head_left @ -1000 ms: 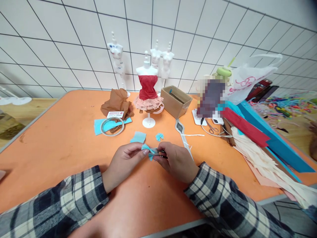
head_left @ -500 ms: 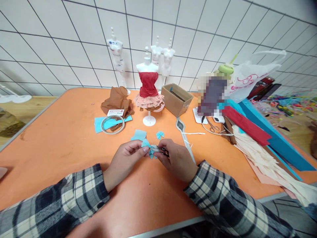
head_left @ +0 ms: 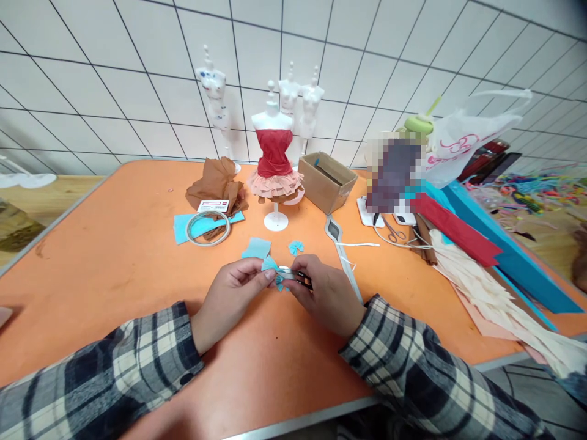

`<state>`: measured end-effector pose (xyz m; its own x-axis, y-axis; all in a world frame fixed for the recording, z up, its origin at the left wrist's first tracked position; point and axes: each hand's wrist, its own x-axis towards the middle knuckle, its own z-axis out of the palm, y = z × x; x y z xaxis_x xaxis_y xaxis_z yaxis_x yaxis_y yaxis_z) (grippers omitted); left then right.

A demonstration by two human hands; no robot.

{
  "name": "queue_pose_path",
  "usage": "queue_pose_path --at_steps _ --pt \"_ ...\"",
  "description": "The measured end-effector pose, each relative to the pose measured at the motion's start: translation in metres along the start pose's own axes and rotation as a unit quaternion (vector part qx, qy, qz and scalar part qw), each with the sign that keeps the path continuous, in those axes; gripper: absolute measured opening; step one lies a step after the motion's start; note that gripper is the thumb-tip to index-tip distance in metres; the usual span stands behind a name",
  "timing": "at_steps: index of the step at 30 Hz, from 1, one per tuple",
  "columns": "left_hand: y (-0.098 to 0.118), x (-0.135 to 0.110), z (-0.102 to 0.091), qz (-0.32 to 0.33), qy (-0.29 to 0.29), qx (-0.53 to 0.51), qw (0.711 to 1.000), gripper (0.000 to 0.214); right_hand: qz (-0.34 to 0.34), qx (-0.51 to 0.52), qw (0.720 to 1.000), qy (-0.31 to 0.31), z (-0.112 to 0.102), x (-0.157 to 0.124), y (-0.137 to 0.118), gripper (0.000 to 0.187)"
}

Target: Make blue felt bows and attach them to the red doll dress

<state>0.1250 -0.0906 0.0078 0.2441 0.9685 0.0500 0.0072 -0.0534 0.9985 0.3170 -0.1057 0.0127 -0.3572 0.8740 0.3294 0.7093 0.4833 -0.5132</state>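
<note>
My left hand point(head_left: 232, 296) pinches a small turquoise paper bow point(head_left: 271, 267) just above the orange table point(head_left: 114, 269). Facing it, my right hand point(head_left: 323, 293) is closed on a small dark metal tool point(head_left: 298, 278) whose tip meets the bow's middle. A second finished turquoise bow point(head_left: 296, 247) and a turquoise paper square point(head_left: 257, 248) lie just beyond my hands. Further back stands a white mini mannequin point(head_left: 274, 165) in a red top and pink ruffled skirt.
A tape ring point(head_left: 208, 228) on turquoise paper, crumpled brown paper point(head_left: 215, 183), a cardboard box point(head_left: 326, 181), scissors point(head_left: 389, 232), and stacked red, blue and cream paper point(head_left: 463, 244) at right. Three bare white mannequins point(head_left: 288, 98) stand by the tiled wall.
Both hands stay together on the bow, shifting slightly. The view has tilted a little, so everything sits a bit higher in the picture.
</note>
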Motion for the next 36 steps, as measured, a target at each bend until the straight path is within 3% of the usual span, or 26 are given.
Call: queue_pose_path --at_steps 36 --pt "0.0036 0.0008 0.0028 -0.013 0.001 0.007 1.000 0.021 -0.006 -0.005 1.000 -0.014 0.0002 -0.0018 0.0022 0.015"
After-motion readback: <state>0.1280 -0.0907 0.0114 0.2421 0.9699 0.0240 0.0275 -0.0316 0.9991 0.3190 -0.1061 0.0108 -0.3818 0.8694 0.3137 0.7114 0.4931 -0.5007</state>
